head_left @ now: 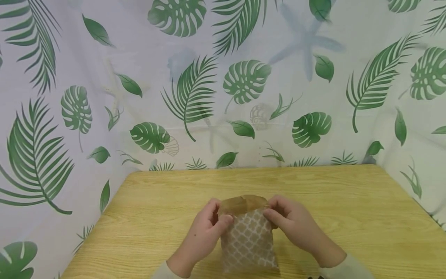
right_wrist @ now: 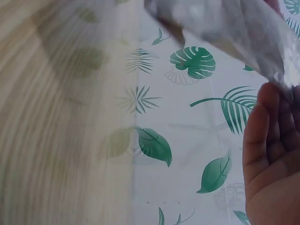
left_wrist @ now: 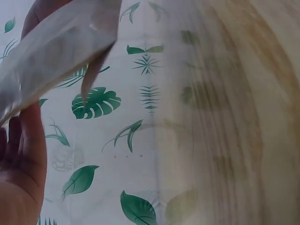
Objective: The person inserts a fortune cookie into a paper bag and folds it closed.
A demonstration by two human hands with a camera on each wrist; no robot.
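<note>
A tan pouch (head_left: 249,242) with a white lattice pattern hangs upright just above the near part of the wooden table. Along its top runs a plain brown band (head_left: 244,204), and I cannot tell whether the mouth is open. My left hand (head_left: 205,232) pinches the upper left corner between thumb and fingers. At the upper right corner, my right hand (head_left: 296,223) pinches the edge the same way. Both wrist views catch the pouch from below as a shiny, slanted sheet (left_wrist: 61,47), with part of the right hand (right_wrist: 274,154) under its edge in the right wrist view.
The wooden table (head_left: 156,201) spreads out around the hands. Behind it and along both sides hangs a white cloth (head_left: 209,155) printed with green leaves. A small dark thing (head_left: 315,277) shows at the bottom edge, too cut off to identify.
</note>
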